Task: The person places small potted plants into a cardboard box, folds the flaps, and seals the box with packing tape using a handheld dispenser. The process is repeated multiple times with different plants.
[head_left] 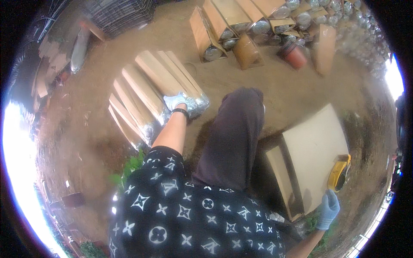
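My left hand (pixel 174 101), in a pale glove, is closed on the shiny wrapped near end of a long tan cardboard sleeve (pixel 155 73); its fingertips are partly hidden. Several similar sleeves (pixel 137 88) lie side by side on the ground, each with a silvery, plastic-like end. On the right, my right hand (pixel 328 211), gloved in light blue, has its fingers together at the lower end of a yellow-and-black tool (pixel 339 173), whose kind I cannot make out. That tool is at the right edge of a large white board or box top (pixel 314 150).
Brown ground surrounds my dark-trousered leg (pixel 234 133). Stacked cardboard sleeves with shiny round ends (pixel 232 21) stand at the far side, beside a red pot (pixel 294 55) and an upright cardboard piece (pixel 325 49). A dark wire crate (pixel 116 17) is at the far left.
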The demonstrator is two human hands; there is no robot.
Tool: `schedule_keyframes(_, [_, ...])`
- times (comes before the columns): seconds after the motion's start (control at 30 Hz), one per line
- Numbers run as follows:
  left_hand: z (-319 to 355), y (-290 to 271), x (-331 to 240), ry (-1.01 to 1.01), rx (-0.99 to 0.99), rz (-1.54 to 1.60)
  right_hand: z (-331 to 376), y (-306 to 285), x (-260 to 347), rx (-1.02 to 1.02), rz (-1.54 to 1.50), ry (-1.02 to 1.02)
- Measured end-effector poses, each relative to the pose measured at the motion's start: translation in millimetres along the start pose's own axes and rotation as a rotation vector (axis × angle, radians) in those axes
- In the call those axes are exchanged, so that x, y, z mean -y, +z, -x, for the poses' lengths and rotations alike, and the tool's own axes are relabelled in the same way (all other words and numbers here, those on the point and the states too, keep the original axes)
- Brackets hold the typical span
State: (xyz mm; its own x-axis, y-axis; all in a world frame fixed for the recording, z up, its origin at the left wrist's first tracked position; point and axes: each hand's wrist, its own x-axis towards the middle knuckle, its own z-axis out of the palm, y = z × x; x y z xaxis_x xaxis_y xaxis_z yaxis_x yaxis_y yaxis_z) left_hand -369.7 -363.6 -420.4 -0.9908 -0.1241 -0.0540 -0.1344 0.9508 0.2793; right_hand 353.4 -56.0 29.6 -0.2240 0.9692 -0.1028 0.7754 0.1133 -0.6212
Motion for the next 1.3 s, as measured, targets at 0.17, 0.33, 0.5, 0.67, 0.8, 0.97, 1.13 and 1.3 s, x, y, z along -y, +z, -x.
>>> schedule_keyframes(0.17, [35.2, -111.3, -42.5, 0.405, -0.295, -0.447, 9.8, -1.2, 0.5, -0.044, 0.095, 0.017])
schedule_keyframes(0.33, [160.4, -254.7, -203.2, 0.669, 0.140, 1.559, 4.2, -15.9, -18.4, -0.179, 0.091, 0.168])
schedule_keyframes(0.5, [410.1, -328.7, -300.2, 1.836, 0.644, 0.643, -59.2, -6.4, -25.3, -0.170, 0.452, -0.074])
schedule_keyframes(0.67, [548.2, -297.8, -328.9, 2.237, 0.697, -0.128, -111.7, 26.6, -24.0, -0.035, 0.616, 0.102])
schedule_keyframes(0.8, [542.8, -275.7, -326.5, 2.352, 0.581, 0.051, -114.6, 32.8, -25.9, -0.121, 0.619, 0.030])
schedule_keyframes(0.97, [537.6, -287.3, -332.6, 2.374, 0.695, -0.076, -94.1, 31.4, -16.3, -0.040, 0.526, 0.086])
schedule_keyframes(1.13, [544.3, -302.3, -335.9, 2.305, 0.922, -0.300, -92.0, 5.6, -21.4, -0.073, 0.543, 0.069])
schedule_keyframes(1.3, [550.1, -300.3, -335.9, 2.235, 0.966, -0.221, -177.1, -72.1, -81.7, -0.362, 0.432, 0.173])
